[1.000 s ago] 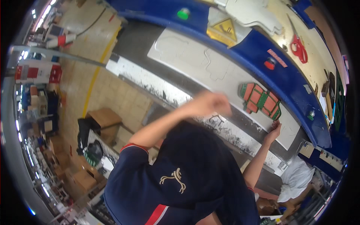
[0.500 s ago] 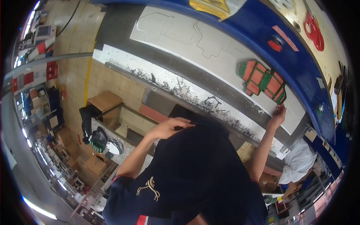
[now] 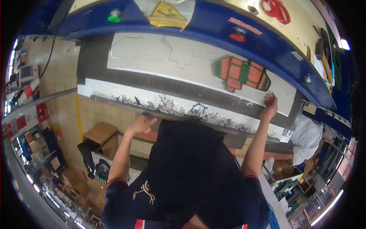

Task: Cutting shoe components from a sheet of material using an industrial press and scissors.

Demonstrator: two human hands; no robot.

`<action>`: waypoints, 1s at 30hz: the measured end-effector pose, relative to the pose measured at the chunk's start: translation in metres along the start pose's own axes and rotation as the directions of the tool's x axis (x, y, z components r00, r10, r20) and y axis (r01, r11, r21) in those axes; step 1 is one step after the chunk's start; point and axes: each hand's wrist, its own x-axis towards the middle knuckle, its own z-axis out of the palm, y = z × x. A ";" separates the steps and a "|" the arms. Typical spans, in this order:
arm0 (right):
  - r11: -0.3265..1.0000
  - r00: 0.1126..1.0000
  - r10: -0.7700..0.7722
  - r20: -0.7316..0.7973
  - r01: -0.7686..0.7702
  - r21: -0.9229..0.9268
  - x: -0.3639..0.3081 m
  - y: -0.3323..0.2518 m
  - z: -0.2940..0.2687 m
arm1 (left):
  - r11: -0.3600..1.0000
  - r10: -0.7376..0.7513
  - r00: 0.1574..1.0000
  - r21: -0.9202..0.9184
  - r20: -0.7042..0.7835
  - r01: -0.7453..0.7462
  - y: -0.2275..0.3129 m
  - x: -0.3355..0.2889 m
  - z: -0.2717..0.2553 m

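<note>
My left hand (image 3: 142, 125) hovers by the front rail of the press bed, thumb sticking out to the right, fingers loosely bent and holding nothing visible. Over the near right part of a pale grey sheet (image 3: 150, 71) is my right hand (image 3: 270, 107), its fingers half curled and slightly apart, with nothing visible in them. Just beyond its fingertips, apart from them, a green-edged cutting die (image 3: 243, 73) with orange-red pads lies on the sheet. Cut outlines of folded-box-like shapes mark the sheet's left half. Beneath it lies a dark cutting board (image 3: 93, 61).
A blue press beam (image 3: 206, 32) crosses behind the sheet, with a red button (image 3: 238, 35) and a green button (image 3: 114, 16). Red-handled scissors (image 3: 275, 10) lie on top. A scuffed white strip (image 3: 164, 105) edges the bed. A white bag (image 3: 308, 138) hangs at right.
My view has swung right. My left hand has come away from my dark clothing and out to the left. My right hand has drawn slightly back from the die's edge.
</note>
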 end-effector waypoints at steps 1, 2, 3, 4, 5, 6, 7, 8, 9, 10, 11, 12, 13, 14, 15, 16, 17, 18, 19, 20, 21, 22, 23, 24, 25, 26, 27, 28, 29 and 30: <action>1.000 1.000 -0.017 -0.011 0.017 0.006 -0.006 -0.004 -0.001 | 1.000 0.017 1.000 0.011 0.001 -0.017 0.003 0.001 0.007; 1.000 0.997 0.003 -0.082 -0.004 -0.013 -0.011 -0.007 -0.002 | 0.988 0.123 0.987 0.106 -0.105 -0.111 0.008 0.001 0.014; 0.999 0.988 0.024 -0.154 -0.028 -0.029 -0.015 -0.011 -0.003 | 0.959 0.233 0.952 0.208 -0.200 -0.191 0.016 0.004 0.019; 0.998 0.981 0.018 -0.194 -0.029 -0.054 -0.019 -0.016 -0.008 | 0.967 0.205 0.955 0.196 -0.215 -0.163 0.038 -0.004 0.020; 0.999 0.980 0.008 -0.200 -0.018 -0.049 -0.019 -0.020 -0.011 | 0.963 0.218 0.952 0.204 -0.214 -0.174 0.044 0.001 0.022; 0.999 0.974 -0.018 -0.224 0.010 -0.037 -0.019 -0.025 -0.014 | 0.928 0.347 0.889 0.250 -0.298 -0.278 0.047 0.008 0.025; 0.999 0.968 -0.043 -0.247 0.038 -0.025 -0.021 -0.033 -0.016 | 0.877 0.468 0.802 0.306 -0.372 -0.370 0.051 0.011 0.028; 0.998 0.964 -0.061 -0.258 0.055 -0.030 -0.021 -0.042 -0.012 | 0.869 0.492 0.772 0.276 -0.401 -0.410 0.058 0.009 0.031; 0.998 0.963 -0.064 -0.262 0.061 -0.021 -0.021 -0.053 -0.009 | 0.864 0.501 0.767 0.286 -0.401 -0.415 0.058 0.010 0.036; 0.994 0.957 -0.103 -0.272 0.105 -0.007 -0.020 -0.063 -0.005 | 0.844 0.537 0.739 0.266 -0.407 -0.466 0.055 0.016 0.040; 0.989 0.949 -0.140 -0.282 0.147 0.004 -0.019 -0.071 -0.003 | 0.822 0.569 0.712 0.245 -0.413 -0.514 0.053 0.019 0.045; 0.985 0.937 -0.165 -0.308 0.173 -0.001 -0.016 -0.079 -0.002 | 0.773 0.631 0.663 0.257 -0.402 -0.580 0.051 0.022 0.050; 0.983 0.933 -0.172 -0.316 0.184 0.007 -0.014 -0.085 0.002 | 0.764 0.643 0.654 0.267 -0.399 -0.588 0.051 0.028 0.051; 0.975 0.912 -0.208 -0.354 0.221 -0.005 -0.013 -0.093 0.007 | 0.707 0.706 0.592 0.332 -0.388 -0.625 0.052 0.031 0.052; 0.966 0.888 -0.243 -0.389 0.256 -0.020 -0.013 -0.101 0.013 | 0.645 0.763 0.528 0.393 -0.373 -0.656 0.052 0.033 0.055; 0.962 0.866 -0.259 -0.428 0.271 -0.033 -0.011 -0.107 0.019 | 0.642 0.764 0.506 0.391 -0.400 -0.660 0.056 0.035 0.059; 0.956 0.862 -0.270 -0.428 0.293 -0.012 -0.012 -0.118 0.023 | 0.625 0.777 0.481 0.407 -0.406 -0.667 0.059 0.035 0.059; 0.940 0.832 -0.307 -0.463 0.342 -0.008 -0.012 -0.129 0.026 | 0.616 0.785 0.470 0.431 -0.404 -0.659 0.063 0.037 0.060; 0.925 0.799 -0.337 -0.497 0.380 -0.017 -0.012 -0.137 0.031 | 0.616 0.786 0.471 0.445 -0.400 -0.650 0.064 0.042 0.062; 0.914 0.783 -0.352 -0.513 0.404 -0.009 -0.010 -0.145 0.040 | 0.599 0.790 0.424 0.410 -0.442 -0.688 0.063 0.050 0.066; 0.910 0.783 -0.358 -0.508 0.416 -0.001 -0.008 -0.150 0.045 | 0.593 0.793 0.411 0.413 -0.450 -0.691 0.061 0.056 0.072; 0.887 0.741 -0.408 -0.534 0.461 -0.038 -0.008 -0.154 0.050 | 0.536 0.819 0.283 0.490 -0.499 -0.687 0.062 0.058 0.080; 0.860 0.694 -0.456 -0.558 0.504 -0.076 -0.008 -0.158 0.054 | 0.481 0.833 0.148 0.566 -0.533 -0.669 0.062 0.060 0.084; 0.856 0.674 -0.434 -0.598 0.515 -0.041 -0.007 -0.163 0.061 | 0.511 0.807 0.137 0.561 -0.575 -0.652 0.062 0.062 0.085; 0.850 0.676 -0.440 -0.591 0.526 -0.031 -0.008 -0.168 0.068 | 0.508 0.803 0.122 0.562 -0.584 -0.652 0.063 0.064 0.084; 0.821 0.617 -0.432 -0.658 0.570 -0.004 -0.010 -0.174 0.076 | 0.553 0.790 0.164 0.570 -0.591 -0.608 0.064 0.067 0.081; 0.789 0.555 -0.414 -0.721 0.614 0.019 -0.010 -0.180 0.083 | 0.594 0.775 0.205 0.578 -0.598 -0.560 0.066 0.069 0.079; 0.848 0.406 -0.402 -0.821 0.503 -0.167 -0.007 -0.183 0.086 | 0.589 0.775 0.189 0.580 -0.604 -0.563 0.068 0.071 0.081; 0.929 0.331 -0.289 -0.898 0.324 -0.179 -0.005 -0.188 0.088 | 0.581 0.777 0.170 0.585 -0.607 -0.566 0.070 0.073 0.083; 0.888 0.291 -0.356 -0.888 0.403 -0.224 -0.004 -0.184 0.088 | 0.571 0.781 0.152 0.593 -0.606 -0.568 0.074 0.075 0.084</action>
